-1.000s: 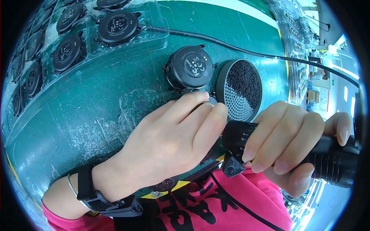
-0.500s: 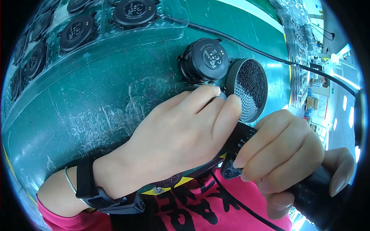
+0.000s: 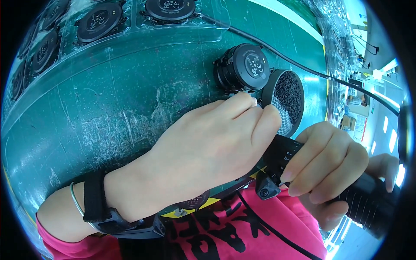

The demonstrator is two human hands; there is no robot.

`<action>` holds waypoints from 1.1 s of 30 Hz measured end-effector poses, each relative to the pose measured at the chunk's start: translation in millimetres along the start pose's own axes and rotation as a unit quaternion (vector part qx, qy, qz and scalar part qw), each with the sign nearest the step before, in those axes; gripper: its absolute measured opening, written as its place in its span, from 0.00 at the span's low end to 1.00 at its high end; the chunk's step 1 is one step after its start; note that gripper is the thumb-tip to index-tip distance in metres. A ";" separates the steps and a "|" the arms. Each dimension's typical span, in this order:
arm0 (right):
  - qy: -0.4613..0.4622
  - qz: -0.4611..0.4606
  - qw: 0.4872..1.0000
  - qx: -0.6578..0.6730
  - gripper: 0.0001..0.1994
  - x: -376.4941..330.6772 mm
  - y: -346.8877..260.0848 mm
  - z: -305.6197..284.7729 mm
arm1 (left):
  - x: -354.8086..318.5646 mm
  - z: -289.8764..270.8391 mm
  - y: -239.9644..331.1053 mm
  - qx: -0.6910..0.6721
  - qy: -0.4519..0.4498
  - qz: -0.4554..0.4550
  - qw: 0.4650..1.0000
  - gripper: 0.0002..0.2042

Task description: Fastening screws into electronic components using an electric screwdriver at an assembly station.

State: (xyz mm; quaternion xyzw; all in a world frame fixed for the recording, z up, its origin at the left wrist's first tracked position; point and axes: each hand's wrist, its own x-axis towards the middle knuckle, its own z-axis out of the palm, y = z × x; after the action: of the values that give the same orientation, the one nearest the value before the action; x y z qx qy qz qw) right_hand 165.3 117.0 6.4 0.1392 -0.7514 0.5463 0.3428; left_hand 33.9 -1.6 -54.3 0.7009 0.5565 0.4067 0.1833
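Pink shirt (image 3: 277, 242), black print; black wrist strap (image 3: 97, 203), thin green band (image 3: 77, 203).

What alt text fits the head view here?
Left hand rests fingertips by a round black part on a green mat; right hand grips a black power screwdriver. A round mesh dish stands beside.

The left hand (image 3: 208, 147) hides the driver's (image 3: 329, 182) tip.

Round part (image 3: 247, 67) sits on the mat (image 3: 130, 112), mesh disc (image 3: 286, 99) just right of it; left hand (image 3: 208, 151) in front, perhaps touching both. Tray (image 3: 130, 34) lies behind-left; right hand (image 3: 333, 169) grips a tool (image 3: 368, 203) at right.
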 end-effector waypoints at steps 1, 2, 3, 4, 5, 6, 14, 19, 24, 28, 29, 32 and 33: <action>-0.001 0.003 1.000 -0.006 0.27 -0.1 -1.7 1.6 | 0.2 0.9 0.0 0.002 0.009 0.004 1.000 0.23; -0.001 0.007 1.000 -0.013 0.27 -0.3 -2.1 2.7 | 0.4 2.0 0.0 0.005 0.018 0.009 1.000 0.23; -0.003 0.009 1.000 -0.012 0.27 -0.6 -1.1 3.7 | 0.5 3.4 0.0 0.006 0.026 0.013 1.000 0.23; 0.002 0.003 1.000 -0.002 0.27 -1.4 1.5 4.8 | 0.8 5.1 -0.7 0.006 0.027 0.011 1.000 0.23; 0.007 -0.003 1.000 0.009 0.27 -2.3 4.0 5.9 | 1.0 7.1 -1.5 0.005 0.032 0.012 0.999 0.22; 0.011 -0.008 1.000 0.019 0.26 -3.5 5.7 6.3 | 1.1 9.2 -2.2 0.004 0.038 0.013 0.999 0.22; 0.011 -0.001 1.000 0.024 0.26 -4.5 5.0 7.2 | -0.5 13.0 -2.5 -0.009 0.045 0.007 0.999 0.20; 0.094 -0.012 0.995 0.039 0.26 -6.1 3.0 -1.1 | -3.1 -1.0 -2.0 -0.012 0.015 0.008 1.000 0.22; 0.123 -0.024 0.991 0.045 0.25 -6.3 -0.8 -6.6 | -4.9 -2.3 -3.7 -0.046 0.016 0.006 0.999 0.21; 0.152 -0.034 0.985 0.074 0.25 -10.8 -0.7 -13.0 | -5.6 -0.4 -11.0 -0.071 0.031 0.029 0.997 0.16; 0.163 -0.037 0.982 0.089 0.25 -10.8 -1.1 -15.5 | -4.8 -1.5 -10.1 -0.064 0.035 0.029 0.997 0.15; 0.176 -0.042 0.977 0.111 0.25 -7.3 -3.7 -20.9 | -1.2 -3.8 -7.1 -0.052 0.041 0.031 0.997 0.11; 0.177 -0.042 0.976 0.119 0.25 -5.2 -4.9 -22.3 | 0.1 -3.8 -6.1 -0.062 0.044 0.029 0.997 0.11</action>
State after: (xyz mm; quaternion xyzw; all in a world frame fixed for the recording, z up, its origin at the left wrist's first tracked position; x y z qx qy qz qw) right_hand 180.0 134.8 10.3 0.1114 -0.6021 0.6325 0.4743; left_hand 27.1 -0.3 -56.3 0.6853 0.5176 0.4758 0.1897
